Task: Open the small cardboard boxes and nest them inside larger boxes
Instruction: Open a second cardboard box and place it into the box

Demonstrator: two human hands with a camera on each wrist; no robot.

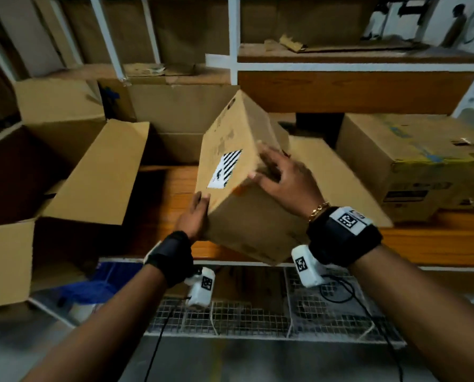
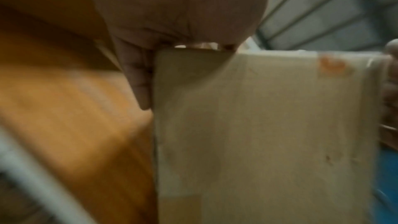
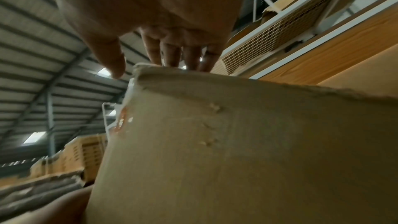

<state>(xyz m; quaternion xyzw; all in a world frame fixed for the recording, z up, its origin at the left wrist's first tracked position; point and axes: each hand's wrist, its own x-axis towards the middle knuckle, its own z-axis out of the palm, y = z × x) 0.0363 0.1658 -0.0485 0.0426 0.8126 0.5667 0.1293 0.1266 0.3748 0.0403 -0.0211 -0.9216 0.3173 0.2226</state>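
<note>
I hold a small closed cardboard box (image 1: 241,224) tilted above the wooden shelf (image 1: 164,216); a white label with black stripes (image 1: 225,168) is on its upper left face. My left hand (image 1: 194,213) grips its lower left corner, thumb on the labelled face, fingers (image 2: 140,84) lying along the box's side (image 2: 258,125). My right hand (image 1: 282,177) lies spread on the right face. In the right wrist view its fingers (image 3: 172,55) reach over the box's edge (image 3: 237,142), the thumb off it. The box's flaps are hidden.
A large open box (image 1: 97,177) with raised flaps stands at the left, another open box (image 1: 175,111) behind it. A closed printed carton (image 1: 412,161) sits at the right, a flat cardboard piece (image 1: 337,177) beside it. A wire mesh shelf (image 1: 257,312) lies below.
</note>
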